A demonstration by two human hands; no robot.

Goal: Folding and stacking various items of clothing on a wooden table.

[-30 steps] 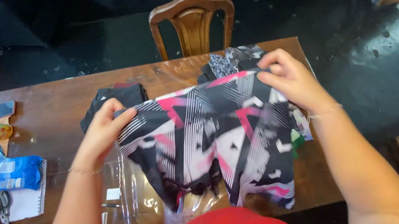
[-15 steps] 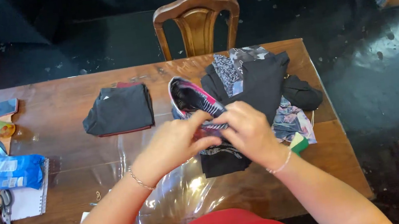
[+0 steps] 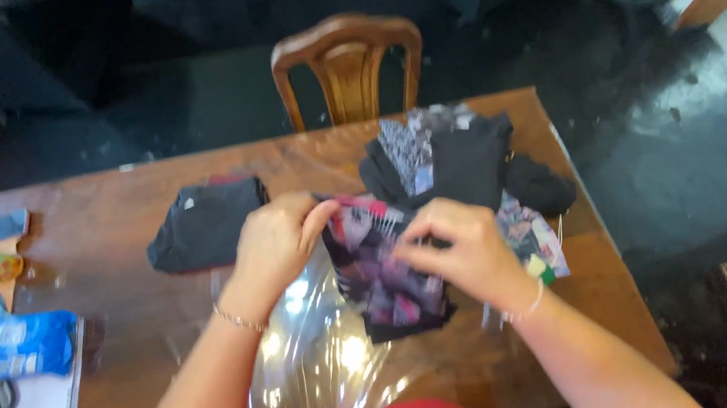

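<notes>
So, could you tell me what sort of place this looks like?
Probably a room in a home: a wooden table with a carved wooden chair behind it, clothes piled on top, and both hands on a patterned garment.

Motion-blurred view, dim surroundings, glare on the plastic sheet (image 3: 320, 369)
</notes>
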